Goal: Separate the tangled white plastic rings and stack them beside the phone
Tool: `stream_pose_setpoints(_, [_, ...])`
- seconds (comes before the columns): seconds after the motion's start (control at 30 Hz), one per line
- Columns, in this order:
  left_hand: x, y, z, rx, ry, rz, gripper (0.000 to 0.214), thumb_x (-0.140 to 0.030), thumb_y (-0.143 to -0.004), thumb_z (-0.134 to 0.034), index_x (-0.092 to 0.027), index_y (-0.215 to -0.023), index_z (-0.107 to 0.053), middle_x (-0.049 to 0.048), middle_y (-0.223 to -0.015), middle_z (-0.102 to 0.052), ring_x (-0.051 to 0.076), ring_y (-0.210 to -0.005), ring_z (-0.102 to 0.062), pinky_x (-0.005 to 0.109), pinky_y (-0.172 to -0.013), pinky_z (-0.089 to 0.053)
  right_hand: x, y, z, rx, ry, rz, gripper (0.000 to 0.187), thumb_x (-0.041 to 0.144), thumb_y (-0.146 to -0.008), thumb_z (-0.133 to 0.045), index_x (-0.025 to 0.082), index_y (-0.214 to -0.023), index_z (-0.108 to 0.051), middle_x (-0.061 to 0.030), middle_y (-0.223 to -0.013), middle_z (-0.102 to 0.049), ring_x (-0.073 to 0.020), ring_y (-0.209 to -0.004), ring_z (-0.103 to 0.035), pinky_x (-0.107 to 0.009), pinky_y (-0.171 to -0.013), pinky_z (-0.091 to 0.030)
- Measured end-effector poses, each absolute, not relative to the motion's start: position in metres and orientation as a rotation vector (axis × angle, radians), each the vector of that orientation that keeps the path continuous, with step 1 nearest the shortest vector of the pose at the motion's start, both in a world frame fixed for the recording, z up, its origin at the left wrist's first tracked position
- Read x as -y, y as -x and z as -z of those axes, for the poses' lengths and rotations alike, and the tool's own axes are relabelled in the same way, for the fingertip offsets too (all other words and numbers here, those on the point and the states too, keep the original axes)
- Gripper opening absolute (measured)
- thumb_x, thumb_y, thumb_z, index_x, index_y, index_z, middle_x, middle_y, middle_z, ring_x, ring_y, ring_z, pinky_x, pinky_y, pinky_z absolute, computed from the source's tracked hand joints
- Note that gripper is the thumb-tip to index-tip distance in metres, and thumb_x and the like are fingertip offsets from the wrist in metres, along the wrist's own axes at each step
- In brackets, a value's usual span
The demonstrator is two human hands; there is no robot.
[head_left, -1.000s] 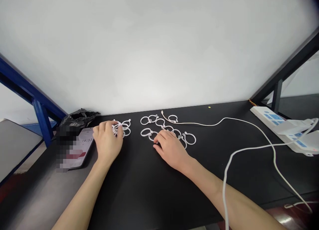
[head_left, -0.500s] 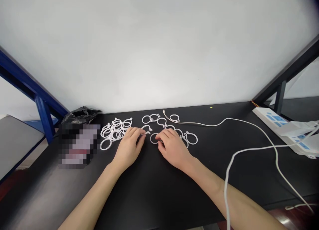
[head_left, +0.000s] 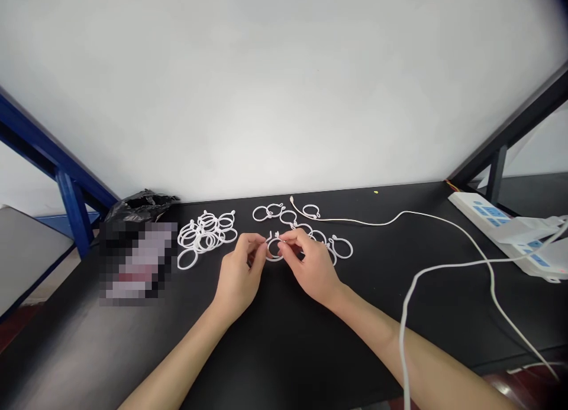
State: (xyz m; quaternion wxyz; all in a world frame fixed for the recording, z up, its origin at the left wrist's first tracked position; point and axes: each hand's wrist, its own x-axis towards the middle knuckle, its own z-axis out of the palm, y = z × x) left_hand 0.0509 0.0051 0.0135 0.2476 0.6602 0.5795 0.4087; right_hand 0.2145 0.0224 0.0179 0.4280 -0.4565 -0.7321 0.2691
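Between my two hands is a white curtain ring with an opening at its top. My left hand pinches its left side between thumb and fingertips. On the opposite side my right hand has thumb and fingers closed on the same ring near its knobbed end. A heap of similar white rings lies to the left of my left hand, overlapping one another. More loose rings are scattered behind and beside my right hand, which partly hides some of them. One ring lies at the right end of this group.
A black plastic bag and a blurred-out item are on the left of the black table. A white cable loops across the right side near a white power strip. A white wall stands behind.
My left hand has moved right, and both hands now grip one ring, which is raised and turned with its opening upward. The piled and scattered rings stay where they were.
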Motion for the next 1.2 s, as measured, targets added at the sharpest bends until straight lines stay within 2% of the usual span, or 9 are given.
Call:
stream_pose_setpoints(0.2, [-0.003, -0.047, -0.008, -1.533, -1.895, -1.067, 0.012, -0.033, -0.095, -0.044, -0.023, -0.094, -0.051, -0.0018, -0.077, -0.067, 0.014, -0.066, -0.063, 0.023, -0.060, -0.044, -0.018, -0.214, -0.018, 1.859, 1.125, -0.669, 0.012, 0.027, -0.095, -0.049, 0.022, -0.094, -0.060, 0.0004, -0.076, -0.069, -0.0145, -0.068, -0.066, -0.028, -0.066, -0.051])
stream_pose_setpoints(0.57, [0.001, -0.042, -0.002, -1.410, -2.091, -1.002, 0.015, -0.028, -0.097, -0.040, -0.023, -0.084, -0.047, -0.0023, -0.076, -0.061, 0.011, -0.063, -0.057, 0.022, -0.059, -0.043, -0.012, -0.218, -0.014, 1.959, 1.083, -0.668, 0.011, 0.023, -0.096, -0.052, 0.022, -0.092, -0.062, 0.0002, -0.079, -0.070, -0.0151, -0.075, -0.067, -0.028, -0.071, -0.052])
stream_pose_setpoints(0.77, [-0.003, -0.044, 0.002, -1.404, -2.125, -1.015, 0.014, -0.028, -0.097, -0.040, -0.023, -0.086, -0.049, -0.0029, -0.076, -0.062, 0.011, -0.062, -0.058, 0.022, -0.059, -0.044, -0.015, -0.218, -0.013, 2.011, 1.042, -0.590, 0.012, 0.022, -0.096, -0.051, 0.021, -0.092, -0.063, -0.0004, -0.082, -0.071, -0.0152, -0.077, -0.067, -0.028, -0.072, -0.053])
stream_pose_setpoints(0.87, [-0.010, -0.043, -0.005, -1.551, -2.087, -1.040, 0.014, -0.031, -0.095, -0.043, -0.023, -0.089, -0.052, -0.0010, -0.080, -0.066, 0.014, -0.067, -0.061, 0.025, -0.063, -0.046, -0.020, -0.217, -0.016, 2.016, 1.050, -0.486, 0.018, 0.023, -0.097, -0.048, 0.022, -0.107, -0.063, -0.0025, -0.098, -0.072, -0.0166, -0.092, -0.066, -0.032, -0.084, -0.053])
stream_pose_setpoints(0.97, [-0.022, -0.026, -0.014, -1.879, -1.996, -1.145, 0.015, -0.035, -0.093, -0.046, -0.023, -0.091, -0.056, 0.0013, -0.084, -0.069, 0.018, -0.077, -0.063, 0.031, -0.073, -0.047, -0.025, -0.216, -0.017, 2.065, 1.124, -0.313, 0.026, 0.025, -0.097, -0.048, 0.020, -0.120, -0.060, -0.0063, -0.112, -0.069, -0.0211, -0.107, -0.060, -0.039, -0.095, -0.050])
stream_pose_setpoints(1.07, [-0.035, 0.005, -0.017, -2.217, -1.846, -1.274, 0.016, -0.034, -0.091, -0.047, -0.022, -0.089, -0.057, 0.0038, -0.088, -0.069, 0.023, -0.091, -0.061, 0.036, -0.081, -0.045, -0.028, -0.216, -0.014, 2.141, 1.233, -0.184, 0.026, 0.028, -0.094, -0.054, 0.019, -0.116, -0.063, -0.0092, -0.113, -0.065, -0.0253, -0.110, -0.056, -0.044, -0.096, -0.050])
stream_pose_setpoints(1.2, [-0.050, 0.039, -0.008, -2.515, -1.738, -1.205, 0.023, -0.037, -0.090, -0.046, -0.020, -0.089, -0.062, 0.0104, -0.093, -0.069, 0.032, -0.107, -0.053, 0.044, -0.088, -0.043, -0.029, -0.219, -0.009, 2.254, 1.309, -0.140, 0.024, 0.030, -0.089, -0.062, 0.019, -0.108, -0.068, -0.0096, -0.113, -0.063, -0.0278, -0.114, -0.053, -0.046, -0.098, -0.048])
